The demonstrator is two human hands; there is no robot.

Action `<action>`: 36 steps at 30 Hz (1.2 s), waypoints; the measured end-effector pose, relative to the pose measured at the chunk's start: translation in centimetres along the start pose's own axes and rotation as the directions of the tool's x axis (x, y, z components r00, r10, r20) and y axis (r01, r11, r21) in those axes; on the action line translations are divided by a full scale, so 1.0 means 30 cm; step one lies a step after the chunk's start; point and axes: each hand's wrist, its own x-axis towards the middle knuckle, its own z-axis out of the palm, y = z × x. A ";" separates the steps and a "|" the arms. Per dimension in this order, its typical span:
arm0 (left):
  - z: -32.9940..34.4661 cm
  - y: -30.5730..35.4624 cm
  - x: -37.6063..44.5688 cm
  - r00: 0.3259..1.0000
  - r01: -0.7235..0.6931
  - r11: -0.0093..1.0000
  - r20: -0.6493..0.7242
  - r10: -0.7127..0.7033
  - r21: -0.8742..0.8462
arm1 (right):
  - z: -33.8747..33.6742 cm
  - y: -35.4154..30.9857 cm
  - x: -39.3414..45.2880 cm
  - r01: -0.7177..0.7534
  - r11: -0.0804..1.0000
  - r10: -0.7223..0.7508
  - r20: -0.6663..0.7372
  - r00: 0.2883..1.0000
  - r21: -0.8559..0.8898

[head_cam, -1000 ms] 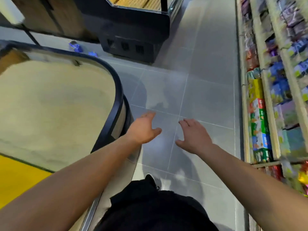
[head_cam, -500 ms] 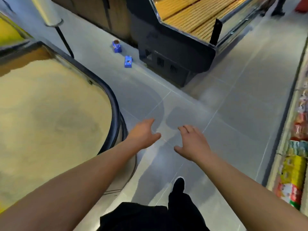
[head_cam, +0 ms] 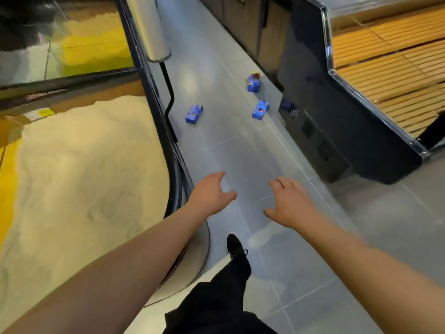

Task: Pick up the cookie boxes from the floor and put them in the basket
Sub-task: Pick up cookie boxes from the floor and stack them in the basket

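Both hands are empty: the left hand [head_cam: 212,194] and the right hand [head_cam: 287,204] are held out ahead of the body with fingers loosely spread, grasping nothing, above the grey tiled floor [head_cam: 240,150]. Three blue cookie boxes lie on that floor well ahead of the hands: the near-left box [head_cam: 194,114] just beside the dark-rimmed bin [head_cam: 154,97], the middle box [head_cam: 260,110] near the foot of the dark display case [head_cam: 337,131], and the far box [head_cam: 254,81] beyond it, close to the same case. None has been collected; the work appears to be at the approach stage. Risks, as judged: the aisle narrows between bin and case, so a stoop for the near-left box could bring head or shoulder against the slanting pole [head_cam: 168,92] and the roll above it; the middle and far boxes sit tight to the case, where a hurried reach could nudge them against it or underneath; a leading shoe [head_cam: 234,244] placed carelessly could kick a box. The basket is not in view, so the carrying route cannot be assessed. Box labels are too small to read, the far box's orientation is unclear, and the bin's pale granular contents cannot be identified.
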 end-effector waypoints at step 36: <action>-0.741 0.128 2.191 0.812 0.490 0.794 -0.142 -0.566 -0.360 | -0.870 0.195 2.642 0.544 0.827 -0.505 0.240 0.829 -0.140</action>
